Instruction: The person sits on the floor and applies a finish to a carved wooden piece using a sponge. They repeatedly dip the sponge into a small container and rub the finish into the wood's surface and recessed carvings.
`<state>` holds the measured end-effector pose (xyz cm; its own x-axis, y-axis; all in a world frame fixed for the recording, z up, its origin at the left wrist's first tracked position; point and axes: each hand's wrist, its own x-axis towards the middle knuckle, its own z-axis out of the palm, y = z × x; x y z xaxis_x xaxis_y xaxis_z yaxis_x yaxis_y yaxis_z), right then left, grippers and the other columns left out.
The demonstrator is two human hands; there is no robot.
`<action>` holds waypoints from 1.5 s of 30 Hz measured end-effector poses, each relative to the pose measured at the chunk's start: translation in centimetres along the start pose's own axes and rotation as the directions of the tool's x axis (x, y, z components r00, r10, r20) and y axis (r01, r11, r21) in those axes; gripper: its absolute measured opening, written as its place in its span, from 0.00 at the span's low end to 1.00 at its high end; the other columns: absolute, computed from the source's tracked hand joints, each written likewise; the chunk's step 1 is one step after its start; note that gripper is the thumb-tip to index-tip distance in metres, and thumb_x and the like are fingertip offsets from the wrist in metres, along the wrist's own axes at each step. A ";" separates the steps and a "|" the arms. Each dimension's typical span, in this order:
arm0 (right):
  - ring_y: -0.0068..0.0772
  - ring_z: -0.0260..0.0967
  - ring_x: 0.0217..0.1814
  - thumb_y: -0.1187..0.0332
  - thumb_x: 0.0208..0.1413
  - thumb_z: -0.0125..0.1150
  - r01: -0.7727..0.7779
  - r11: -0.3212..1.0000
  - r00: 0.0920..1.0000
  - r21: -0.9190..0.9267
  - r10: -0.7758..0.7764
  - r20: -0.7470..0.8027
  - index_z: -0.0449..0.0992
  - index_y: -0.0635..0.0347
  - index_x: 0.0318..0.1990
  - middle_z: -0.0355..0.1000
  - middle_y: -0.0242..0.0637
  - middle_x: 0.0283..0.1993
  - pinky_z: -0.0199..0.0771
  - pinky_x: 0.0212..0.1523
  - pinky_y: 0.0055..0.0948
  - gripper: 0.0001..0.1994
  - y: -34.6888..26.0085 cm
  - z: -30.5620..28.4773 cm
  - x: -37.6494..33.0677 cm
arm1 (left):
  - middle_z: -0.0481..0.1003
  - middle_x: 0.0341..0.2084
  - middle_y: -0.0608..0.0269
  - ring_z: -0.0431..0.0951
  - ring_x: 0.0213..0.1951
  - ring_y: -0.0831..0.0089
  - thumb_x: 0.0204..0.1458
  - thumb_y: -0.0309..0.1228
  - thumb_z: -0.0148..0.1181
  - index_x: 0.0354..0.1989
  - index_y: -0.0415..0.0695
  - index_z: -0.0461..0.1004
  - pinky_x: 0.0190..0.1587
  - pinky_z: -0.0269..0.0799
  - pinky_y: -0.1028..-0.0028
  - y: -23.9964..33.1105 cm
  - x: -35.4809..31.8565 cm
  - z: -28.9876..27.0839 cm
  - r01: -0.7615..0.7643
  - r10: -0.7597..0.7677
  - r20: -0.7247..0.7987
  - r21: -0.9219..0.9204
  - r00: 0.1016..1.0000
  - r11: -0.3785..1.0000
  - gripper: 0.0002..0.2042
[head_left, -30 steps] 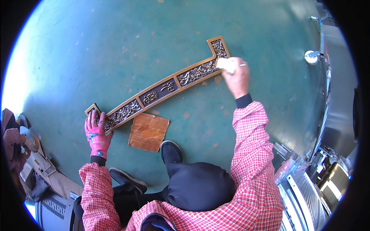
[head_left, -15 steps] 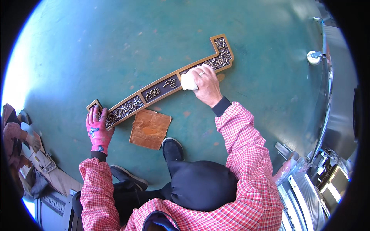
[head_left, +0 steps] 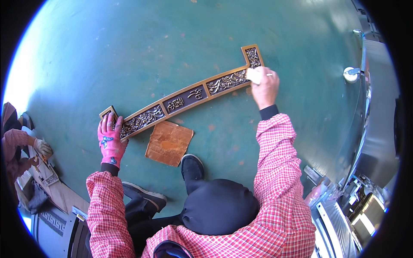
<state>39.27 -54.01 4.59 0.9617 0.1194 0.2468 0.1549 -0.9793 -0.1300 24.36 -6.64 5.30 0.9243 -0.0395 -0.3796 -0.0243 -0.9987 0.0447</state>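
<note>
A long, curved ornamental metal bar [head_left: 186, 99], dark with gold edges and raised scrollwork, lies slanted across the green floor [head_left: 142, 51]. Both of its ends turn outward, and two raised gold characters sit in its middle section. My left hand [head_left: 111, 139], in a pink glove with blue butterflies, grips the bar's left end with its fingers wrapped over it. A folded white cloth [head_left: 254, 76] is pinched in my bare right hand [head_left: 266, 89], which wears a ring. That cloth presses on the bar's right part, just below the upturned end.
Below the bar lies a brown square board [head_left: 170, 143], close to my shoe [head_left: 192, 167]. A co-worker's gloved hand [head_left: 43, 148] works over patterned pieces at the far left. To the right stand a caster wheel [head_left: 351, 75], metal sheets [head_left: 376, 107] and stacked metal parts [head_left: 337, 223].
My right hand has slid the cloth rightward along the bar, from beside the characters to near the right end. My left hand keeps its grip. The co-worker's hand has shifted.
</note>
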 end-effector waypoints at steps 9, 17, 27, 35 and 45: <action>0.44 0.68 0.51 0.76 0.39 0.66 0.257 0.943 0.933 0.210 -0.299 0.199 0.74 0.56 0.40 0.74 0.37 0.41 0.62 0.57 0.42 0.16 -5.3 0.5 -0.7 | 0.59 0.65 0.54 0.55 0.69 0.55 0.27 0.33 0.77 0.62 0.51 0.65 0.72 0.49 0.56 -0.1 0.5 -0.9 -0.067 0.064 0.058 0.045 0.996 0.997 0.44; 0.45 0.69 0.51 0.73 0.39 0.69 0.230 0.933 0.947 0.276 -0.280 0.157 0.75 0.53 0.40 0.74 0.37 0.40 0.66 0.53 0.44 0.17 -6.7 0.6 -1.3 | 0.60 0.65 0.55 0.55 0.69 0.56 0.27 0.35 0.78 0.61 0.49 0.66 0.72 0.49 0.57 -1.0 1.2 -1.0 -0.167 0.160 0.094 0.068 0.983 0.984 0.44; 0.44 0.71 0.50 0.72 0.37 0.71 0.082 0.937 0.977 0.338 -0.143 0.159 0.75 0.52 0.39 0.76 0.36 0.40 0.66 0.54 0.44 0.18 -2.4 0.0 -1.2 | 0.59 0.65 0.55 0.54 0.69 0.55 0.28 0.37 0.77 0.62 0.42 0.63 0.72 0.49 0.56 -2.1 1.8 -1.3 -0.320 0.307 0.141 0.083 0.941 0.944 0.46; 0.46 0.71 0.46 0.76 0.39 0.70 -0.251 0.960 0.967 0.122 0.244 0.067 0.73 0.53 0.39 0.75 0.36 0.39 0.68 0.49 0.44 0.17 4.9 -1.0 2.0 | 0.58 0.65 0.55 0.54 0.69 0.55 0.27 0.39 0.77 0.65 0.41 0.59 0.72 0.48 0.56 -2.9 1.8 -1.7 -0.379 0.354 0.214 0.090 0.910 0.921 0.50; 0.48 0.72 0.44 0.74 0.40 0.71 -0.076 0.992 0.994 0.102 0.067 0.085 0.73 0.52 0.39 0.75 0.36 0.39 0.72 0.43 0.44 0.17 4.7 0.3 4.1 | 0.59 0.65 0.55 0.54 0.69 0.55 0.27 0.38 0.77 0.66 0.41 0.59 0.71 0.51 0.56 -3.4 1.5 -2.2 -0.396 0.378 0.201 0.057 0.904 0.917 0.50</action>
<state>44.02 -58.09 4.71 0.9857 0.0668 0.1549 0.1039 -0.9639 -0.2453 26.66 -3.24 6.60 0.7497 -0.4193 -0.5121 -0.4097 -0.9017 0.1385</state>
